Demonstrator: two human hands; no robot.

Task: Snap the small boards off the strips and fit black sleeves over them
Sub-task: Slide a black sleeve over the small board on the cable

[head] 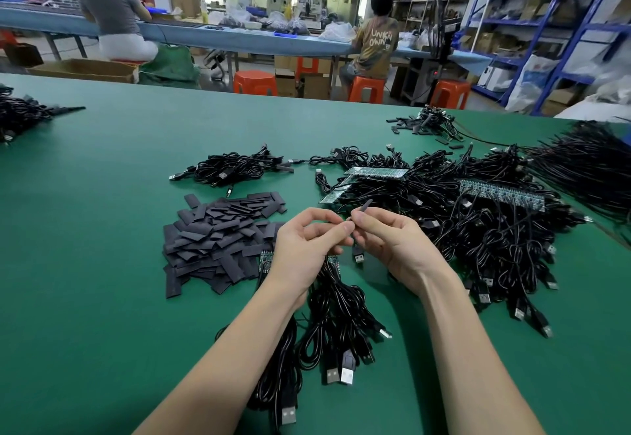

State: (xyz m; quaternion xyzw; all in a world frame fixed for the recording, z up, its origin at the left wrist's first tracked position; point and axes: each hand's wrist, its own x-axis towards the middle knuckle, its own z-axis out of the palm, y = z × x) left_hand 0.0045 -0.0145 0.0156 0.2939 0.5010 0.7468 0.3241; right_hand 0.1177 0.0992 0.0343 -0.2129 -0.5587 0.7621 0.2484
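My right hand (392, 246) pinches a black sleeve (365, 207) that sticks up between its fingertips. My left hand (307, 243) meets it at the centre, fingers curled; what it pinches is hidden. A USB plug (358, 257) dangles below the hands. Under my left hand lies a strip of small boards (265, 259) with black cables attached. A heap of flat black sleeves (218, 240) sits left of my hands. More board strips (377, 172) (502, 195) rest on the big cable pile.
A large tangle of black USB cables (478, 216) covers the right of the green table (85, 263). A smaller cable bundle (235, 168) lies beyond the sleeves. Cables with plugs (341, 332) run between my forearms. People sit at a far bench.
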